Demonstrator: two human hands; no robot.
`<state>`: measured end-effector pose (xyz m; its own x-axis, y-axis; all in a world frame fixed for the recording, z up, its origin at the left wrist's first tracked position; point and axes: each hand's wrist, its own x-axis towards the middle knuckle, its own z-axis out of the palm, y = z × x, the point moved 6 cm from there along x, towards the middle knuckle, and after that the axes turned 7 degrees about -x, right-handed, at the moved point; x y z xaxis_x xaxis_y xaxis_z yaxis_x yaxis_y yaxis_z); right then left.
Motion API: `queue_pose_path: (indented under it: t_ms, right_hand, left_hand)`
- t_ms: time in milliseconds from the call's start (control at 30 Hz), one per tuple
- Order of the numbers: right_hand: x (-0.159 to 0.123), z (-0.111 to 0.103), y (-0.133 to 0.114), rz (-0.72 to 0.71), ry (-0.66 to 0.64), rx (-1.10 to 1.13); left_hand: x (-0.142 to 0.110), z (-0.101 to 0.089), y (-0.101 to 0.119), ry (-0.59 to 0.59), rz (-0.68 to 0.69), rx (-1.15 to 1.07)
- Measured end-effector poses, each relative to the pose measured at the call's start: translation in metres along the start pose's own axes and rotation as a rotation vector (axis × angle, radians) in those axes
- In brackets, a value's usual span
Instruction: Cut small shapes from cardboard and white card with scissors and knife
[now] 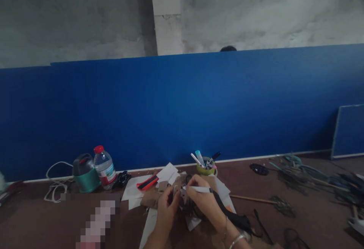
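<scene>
My right hand (206,201) is closed around a white pen (199,189) with a dark end, its tip pointing left. My left hand (166,211) pinches a small piece of brown card (152,199) beside the pen tip. Both hands hover over a pile of white paper scraps (167,173) and card near the desk's front. A black strap (236,218) runs under my right wrist, which wears a silver bracelet.
A green cup of markers (206,165) stands behind the hands. A red-and-black utility knife (147,183), a water bottle (104,167), a teal container (85,173) and white cable (55,188) lie left. Peacock feathers (307,173) spread right. A blue partition (182,108) backs the desk.
</scene>
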<state>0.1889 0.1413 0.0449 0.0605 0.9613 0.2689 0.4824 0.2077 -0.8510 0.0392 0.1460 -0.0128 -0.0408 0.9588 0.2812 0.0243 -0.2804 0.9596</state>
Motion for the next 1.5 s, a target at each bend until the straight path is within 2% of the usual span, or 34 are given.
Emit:
queue_pose_path:
  t_ms: [300,833,1500]
  right_hand:
    - [0.0008,0.0029,0.0045,0.027,-0.004,0.024]
    - [-0.0001,0.0007,0.0003,0.012,0.000,-0.025]
    - [-0.0005,-0.0005,0.0004,-0.004,0.010,0.026]
  left_hand:
    - [-0.0008,-0.0014,-0.0034,0.042,-0.012,-0.021]
    - [-0.0007,0.0010,-0.0042,0.003,-0.014,-0.027]
    - [0.0002,0.0016,-0.0009,0.005,-0.021,-0.040]
